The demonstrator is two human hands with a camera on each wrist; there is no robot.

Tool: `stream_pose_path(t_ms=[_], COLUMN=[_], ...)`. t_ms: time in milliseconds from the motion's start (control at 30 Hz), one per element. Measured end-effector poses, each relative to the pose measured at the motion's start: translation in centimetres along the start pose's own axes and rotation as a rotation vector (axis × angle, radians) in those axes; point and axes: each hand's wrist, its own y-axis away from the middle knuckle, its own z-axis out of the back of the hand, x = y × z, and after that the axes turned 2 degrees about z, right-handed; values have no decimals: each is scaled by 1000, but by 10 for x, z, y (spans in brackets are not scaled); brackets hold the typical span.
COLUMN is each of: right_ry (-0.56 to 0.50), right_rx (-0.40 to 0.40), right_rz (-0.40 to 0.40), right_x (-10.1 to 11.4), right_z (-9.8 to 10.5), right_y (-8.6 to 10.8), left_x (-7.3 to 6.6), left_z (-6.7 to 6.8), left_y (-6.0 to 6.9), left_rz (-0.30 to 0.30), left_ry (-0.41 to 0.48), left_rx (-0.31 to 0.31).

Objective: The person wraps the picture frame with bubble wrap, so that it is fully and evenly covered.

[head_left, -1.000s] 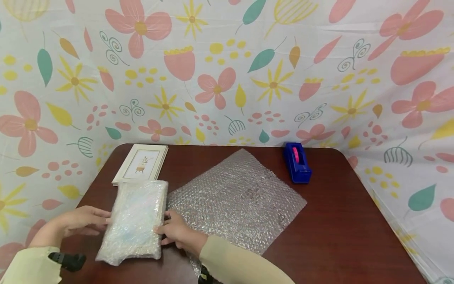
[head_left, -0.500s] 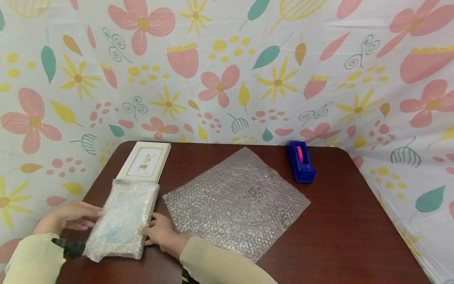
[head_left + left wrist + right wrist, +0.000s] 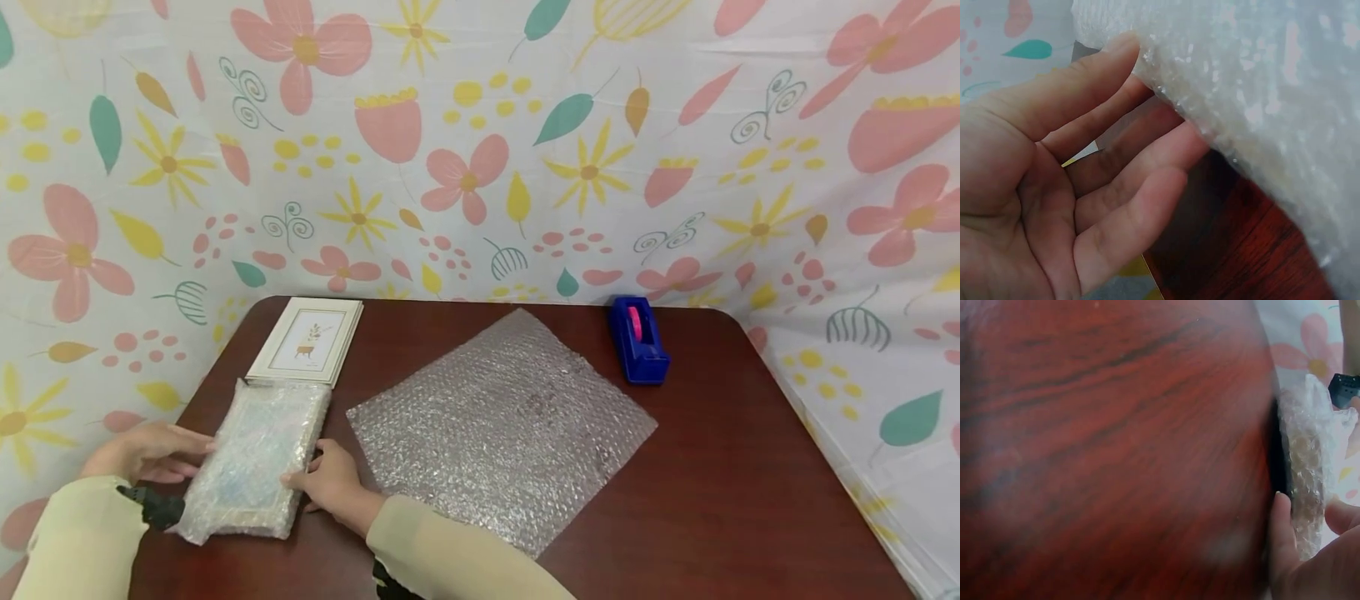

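Note:
A bubble-wrapped picture frame (image 3: 258, 454) lies at the left of the table in the head view, a pale blue picture blurred under the plastic. At its left edge, my left hand (image 3: 153, 452) holds it; in the left wrist view the thumb of the left hand (image 3: 1054, 156) meets the wrapped edge and the fingertips reach beneath. My right hand (image 3: 333, 483) grips the opposite edge, thumb on top. From the right wrist view, the right hand (image 3: 1316, 556) has the package's thick side (image 3: 1305, 469) between thumb and a finger.
Unwrapped cream picture frames (image 3: 306, 342) are stacked just behind the package, the top one showing a potted plant. A flat sheet of bubble wrap (image 3: 502, 425) covers the table's middle. Farther right stands a blue tape dispenser (image 3: 639, 342) with pink tape. A floral cloth (image 3: 465, 167) hangs behind.
Both hands have shifted the wrapped frame left and slightly down onto the table before the stack. It no longer overlaps the bubble wrap sheet's left corner. The camera view has moved slightly.

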Motion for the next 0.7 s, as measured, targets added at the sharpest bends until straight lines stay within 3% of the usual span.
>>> stream_pose_path(t_ms=[267,533,700], right_ry=[350,437,415], right_rx=[5,1,-8], right_rz=[69,89,73], right_x=[7,8,8], right_z=[8,10,6], right_y=[-4,-4,-6], left_x=[-1,-3,-1], left_z=[4,2,1], left_y=[-5,-3,-2], left_rz=[-16,-12,-4], left_ry=[-43,-35,-31], left_rx=[13,-23,-30])
